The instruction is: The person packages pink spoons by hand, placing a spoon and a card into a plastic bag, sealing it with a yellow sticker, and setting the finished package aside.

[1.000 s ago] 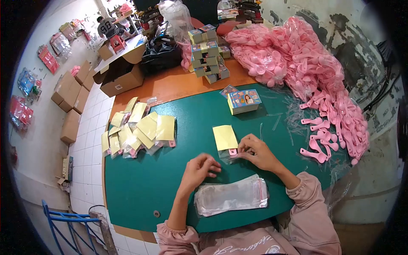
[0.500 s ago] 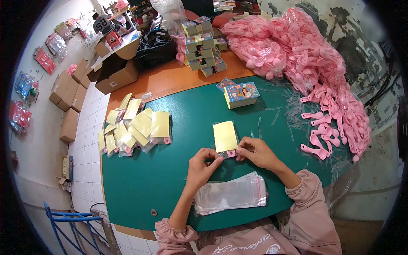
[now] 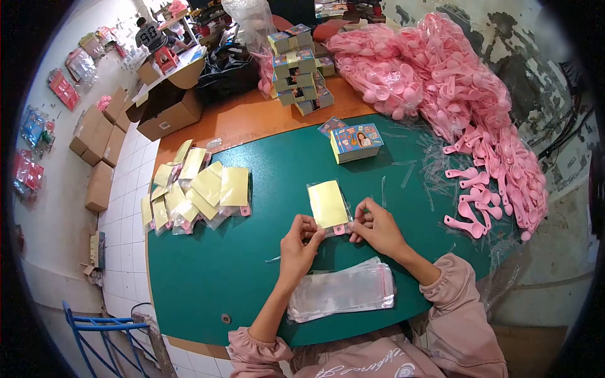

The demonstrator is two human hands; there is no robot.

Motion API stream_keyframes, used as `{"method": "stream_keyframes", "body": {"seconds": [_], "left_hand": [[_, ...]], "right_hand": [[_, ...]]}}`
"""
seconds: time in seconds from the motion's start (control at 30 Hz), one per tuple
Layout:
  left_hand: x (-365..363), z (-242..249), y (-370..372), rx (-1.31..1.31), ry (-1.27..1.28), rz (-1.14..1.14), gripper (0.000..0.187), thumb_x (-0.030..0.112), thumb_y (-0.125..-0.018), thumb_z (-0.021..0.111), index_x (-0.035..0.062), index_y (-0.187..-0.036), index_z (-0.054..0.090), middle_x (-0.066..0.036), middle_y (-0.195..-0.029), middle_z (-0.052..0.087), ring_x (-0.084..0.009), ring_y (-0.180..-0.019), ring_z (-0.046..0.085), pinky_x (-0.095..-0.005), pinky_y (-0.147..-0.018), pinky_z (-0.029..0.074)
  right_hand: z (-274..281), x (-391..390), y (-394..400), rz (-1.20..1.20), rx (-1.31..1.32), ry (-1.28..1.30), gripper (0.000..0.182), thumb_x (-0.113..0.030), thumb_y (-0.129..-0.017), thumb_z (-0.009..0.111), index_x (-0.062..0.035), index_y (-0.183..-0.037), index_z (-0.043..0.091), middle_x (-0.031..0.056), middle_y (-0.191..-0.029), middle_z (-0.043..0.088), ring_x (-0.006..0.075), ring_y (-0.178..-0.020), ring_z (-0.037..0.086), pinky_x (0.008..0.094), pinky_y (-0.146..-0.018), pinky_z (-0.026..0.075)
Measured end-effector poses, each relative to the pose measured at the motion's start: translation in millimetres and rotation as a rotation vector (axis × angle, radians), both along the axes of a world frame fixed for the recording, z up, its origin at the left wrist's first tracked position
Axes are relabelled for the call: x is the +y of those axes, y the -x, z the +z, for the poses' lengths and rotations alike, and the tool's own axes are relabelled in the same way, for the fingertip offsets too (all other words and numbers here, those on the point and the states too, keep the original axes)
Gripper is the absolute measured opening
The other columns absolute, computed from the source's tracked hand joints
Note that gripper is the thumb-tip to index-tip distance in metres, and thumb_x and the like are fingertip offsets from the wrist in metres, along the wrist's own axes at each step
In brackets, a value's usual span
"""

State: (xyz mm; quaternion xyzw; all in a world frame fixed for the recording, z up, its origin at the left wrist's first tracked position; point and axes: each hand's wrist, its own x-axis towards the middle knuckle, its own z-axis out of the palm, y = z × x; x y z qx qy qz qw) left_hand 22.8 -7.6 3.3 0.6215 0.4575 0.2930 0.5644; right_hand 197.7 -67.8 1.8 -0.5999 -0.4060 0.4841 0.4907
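A clear bag (image 3: 328, 205) lies in front of me with a yellow card and a pink spoon's handle end showing at its lower edge. My left hand (image 3: 300, 244) pinches the bag's lower left corner. At the lower right corner, my right hand (image 3: 376, 228) has thumb and forefinger closed on the bag's edge. Nearer to me lies a stack of empty clear bags (image 3: 340, 292). Filled bags with yellow cards (image 3: 206, 184) are heaped on the left. A pile of printed cards (image 3: 357, 142) stands beyond the bag.
Loose pink spoons (image 3: 474, 201) lie on the right of the green table (image 3: 208, 271), below a large heap of bagged spoons (image 3: 441, 69). Card stacks (image 3: 296, 70) stand at the back. An open carton (image 3: 169, 113) is back left. Another person (image 3: 150, 36) sits far off.
The bag with the yellow card has shifted slightly left and tilted a little. My right hand's fingers have lifted and spread somewhat, with thumb and forefinger still at the bag's corner.
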Motion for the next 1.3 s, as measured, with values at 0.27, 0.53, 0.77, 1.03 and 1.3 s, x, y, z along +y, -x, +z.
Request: {"method": "stream_keyframes", "body": {"seconds": [0.27, 0.53, 0.77, 1.03, 1.3], "left_hand": [[2, -9, 4, 0.006, -0.150, -0.081, 0.038, 0.008, -0.079, 0.060, 0.0068, -0.116, 0.052, -0.004, -0.096, 0.058, -0.0069, -0.069, 0.052, -0.0206, -0.057, 0.044], [40, 35, 53, -0.493, -0.202, 0.425, 0.044, 0.013, -0.087, 0.050, 0.0033, -0.127, 0.036, -0.009, -0.115, 0.049, -0.0127, -0.096, 0.050, -0.0278, -0.079, 0.043], [40, 26, 67, -0.441, -0.012, 0.470, 0.029, 0.016, -0.086, 0.052, 0.0085, -0.113, 0.046, -0.005, -0.097, 0.056, -0.0143, -0.093, 0.053, -0.0280, -0.079, 0.042], [-23, 43, 9, 0.231, -0.531, -0.602, 0.023, 0.016, -0.076, 0.063, 0.0039, -0.095, 0.057, -0.009, -0.088, 0.057, -0.0209, -0.082, 0.057, -0.0311, -0.068, 0.046], [-29, 23, -3, 0.288, -0.534, -0.752, 0.025, 0.010, -0.071, 0.066, 0.0036, -0.093, 0.057, -0.010, -0.085, 0.057, -0.0229, -0.075, 0.059, -0.0322, -0.067, 0.048]], "right_hand": [[3, 0, 1, 0.059, -0.035, -0.026, 0.031, -0.002, -0.080, 0.054, -0.0006, -0.111, 0.046, 0.0077, -0.071, 0.059, 0.0118, -0.061, 0.060, 0.0225, -0.052, 0.048], [33, -5, -63, 0.013, -0.541, -0.167, 0.027, -0.004, -0.076, 0.053, -0.0012, -0.103, 0.056, 0.0114, -0.079, 0.061, 0.0197, -0.069, 0.061, 0.0308, -0.065, 0.048], [3, -48, -200, -0.538, -1.472, 0.073, 0.016, 0.004, -0.069, 0.047, -0.0033, -0.081, 0.056, 0.0140, -0.081, 0.057, 0.0325, -0.084, 0.052, 0.0420, -0.071, 0.040], [-3, -50, -215, -0.567, -1.537, 0.036, 0.018, -0.004, -0.074, 0.048, -0.0084, -0.090, 0.056, 0.0090, -0.086, 0.059, 0.0285, -0.091, 0.050, 0.0453, -0.079, 0.033], [36, -53, -214, -0.702, -1.256, -0.069, 0.018, -0.019, -0.079, 0.057, -0.0022, -0.086, 0.056, 0.0120, -0.092, 0.055, 0.0291, -0.087, 0.050, 0.0374, -0.079, 0.038]]}}
